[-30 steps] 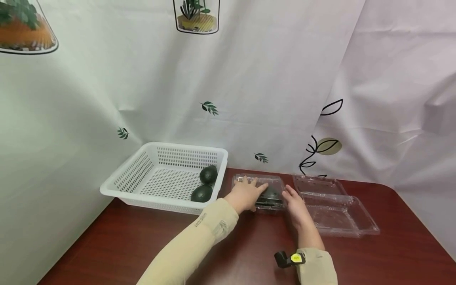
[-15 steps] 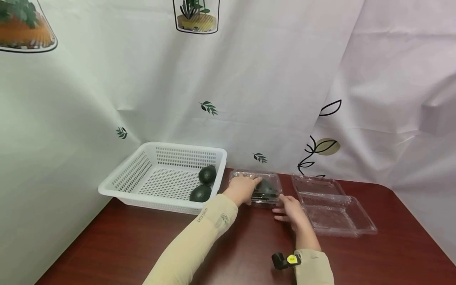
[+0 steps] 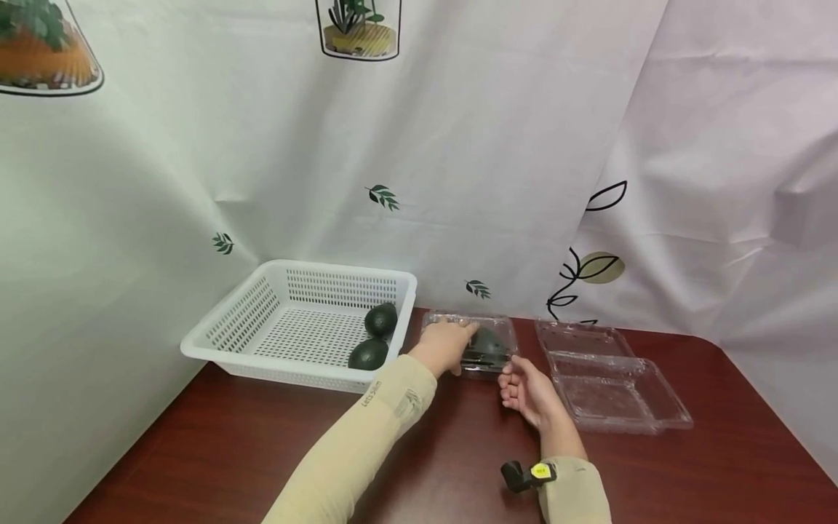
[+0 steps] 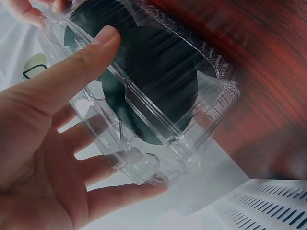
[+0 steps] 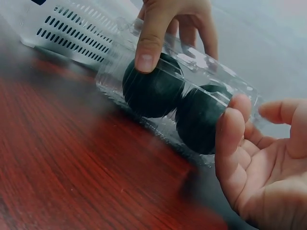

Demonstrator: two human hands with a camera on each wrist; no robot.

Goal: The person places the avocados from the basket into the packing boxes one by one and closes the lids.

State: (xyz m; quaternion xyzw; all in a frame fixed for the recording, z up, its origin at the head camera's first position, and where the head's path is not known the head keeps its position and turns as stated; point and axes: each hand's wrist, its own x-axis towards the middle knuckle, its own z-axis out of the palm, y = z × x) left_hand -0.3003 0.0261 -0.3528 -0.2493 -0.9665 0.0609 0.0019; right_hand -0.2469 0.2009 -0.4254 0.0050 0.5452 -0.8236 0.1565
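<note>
A clear plastic clamshell box [image 3: 497,331] lies at the back of the table with its lid over two dark green, avocado-like fruits [image 5: 152,91]. My left hand [image 3: 445,346] grips the box's left part, thumb along the front edge and the other fingers spread over its far side [image 4: 43,129]. At the front right corner is my right hand [image 3: 530,389], fingers curled in. Its thumb and fingertips meet around the box's corner in the right wrist view, pinching the edge. The fruits sit side by side, partly hidden behind the left thumb in that view.
A white perforated basket [image 3: 301,378] stands to the left, two more dark green fruits [image 3: 369,354] against its right wall. On the right lies an opened clear clamshell box [image 3: 609,400]. A white printed curtain [image 3: 511,145] hangs behind the reddish-brown table [image 3: 458,451].
My left hand went from spread fingers over the lid to a grip on the box's left part. The right hand moved from the right side to the front corner and curled its fingers.
</note>
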